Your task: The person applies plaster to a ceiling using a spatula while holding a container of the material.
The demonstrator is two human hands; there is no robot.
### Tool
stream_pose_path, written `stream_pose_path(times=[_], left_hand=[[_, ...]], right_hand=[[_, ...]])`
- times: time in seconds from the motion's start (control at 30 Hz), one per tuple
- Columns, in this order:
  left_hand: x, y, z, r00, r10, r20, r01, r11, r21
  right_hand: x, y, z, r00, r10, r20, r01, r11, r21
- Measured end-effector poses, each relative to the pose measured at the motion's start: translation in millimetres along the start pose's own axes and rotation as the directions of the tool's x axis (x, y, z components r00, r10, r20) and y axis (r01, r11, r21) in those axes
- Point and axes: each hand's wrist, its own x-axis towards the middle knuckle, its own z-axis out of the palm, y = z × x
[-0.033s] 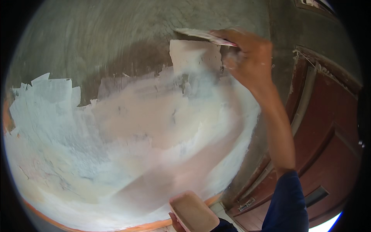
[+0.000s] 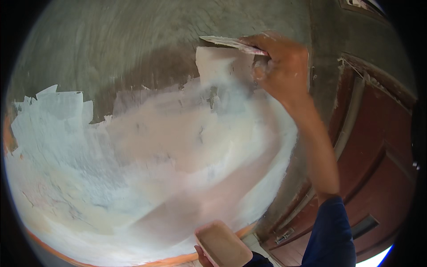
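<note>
My right hand [image 2: 282, 66] is raised high, its fingers closed on a wide, putty-smeared scraper [image 2: 224, 42] at the upper edge of a fresh pale patch [image 2: 220, 60] on the grey plaster wall [image 2: 133, 35]. Pale putty [image 2: 151, 138] covers much of the lower wall in uneven, streaky layers. At the bottom of the view my left hand [image 2: 202, 256] grips a rectangular pinkish tray [image 2: 224, 242] with smooth beige material in it; only some fingers show.
To the right stands a dark red wooden door [image 2: 378, 115] in a rough frame [image 2: 342, 89], with a metal bolt [image 2: 284, 236] low on it. An orange band [image 2: 58, 247] runs along the bottom of the wall. Part of another frame [image 2: 362, 9] shows at top right.
My right hand and the scraper have shifted slightly down and to the left against the wall. My left hand and the tray look unmoved.
</note>
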Motion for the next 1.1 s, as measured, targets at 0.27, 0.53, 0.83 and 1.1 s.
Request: stream_pose_path(times=[0.27, 0.53, 0.83, 1.1], left_hand=[[-0.3, 4.7, -4.4, 1.000, 0.017, -0.003, -0.017, 1.000, 0.017], [-7.8, 2.7, -9.6, 1.000, 0.019, 0.000, -0.019, 0.999, 0.030], [-2.5, 2.1, -5.7, 1.000, 0.018, -0.015, -0.018, 0.999, 0.030], [-3.5, 2.7, -21.0, 0.999, -0.007, -0.053, 0.008, 1.000, 0.007]], right_hand=[[-62.2, -33.4, 17.9, 0.998, -0.047, -0.041, 0.048, 0.998, 0.046], [-67.1, -29.5, -17.8, 0.948, 0.310, 0.070, -0.317, 0.906, 0.282], [-90.0, -24.4, 26.0, 1.000, 0.024, -0.004, -0.024, 1.000, -0.007], [-149.1, -67.4, 25.7, 0.997, 0.022, 0.077, -0.023, 1.000, 0.010]])
